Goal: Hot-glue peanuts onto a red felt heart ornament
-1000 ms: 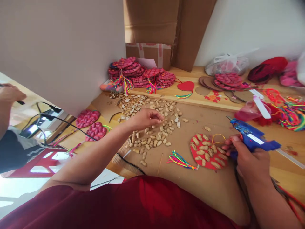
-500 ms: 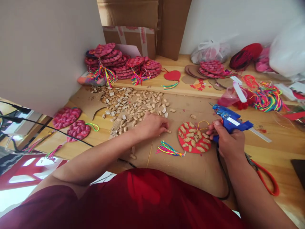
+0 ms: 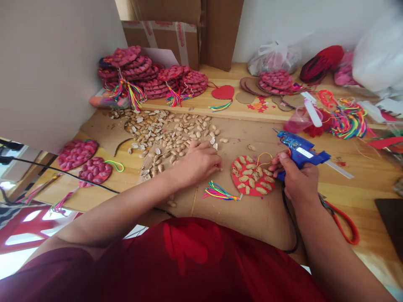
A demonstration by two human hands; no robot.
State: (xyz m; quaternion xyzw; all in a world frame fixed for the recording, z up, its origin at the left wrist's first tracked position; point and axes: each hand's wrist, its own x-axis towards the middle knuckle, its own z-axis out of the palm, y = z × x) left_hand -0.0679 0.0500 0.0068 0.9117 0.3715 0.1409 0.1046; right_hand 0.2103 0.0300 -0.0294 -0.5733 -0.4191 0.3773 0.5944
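1. Two hands occupied: your right hand (image 3: 297, 176) grips the blue glue gun (image 3: 299, 147), nozzle (image 3: 276, 131) aimed away from you; your left hand (image 3: 201, 163) pinches what looks like a peanut (image 3: 220, 169), mostly hidden.
2. Peanut-studded red backing (image 3: 254, 191) lies flat on the cardboard sheet (image 3: 226, 216) over the worktop (image 3: 343, 188), just left of your right hand.
3. Take whole shells from the peanut pile (image 3: 185, 130); skip broken bits.
4. Best dab glue sparingly, press each peanut into a bare red gap, fingertips clear of the nozzle.
5. Stray glue could snag the yellow loop (image 3: 264, 154) or multicolored tassel (image 3: 218, 191); hold both aside.
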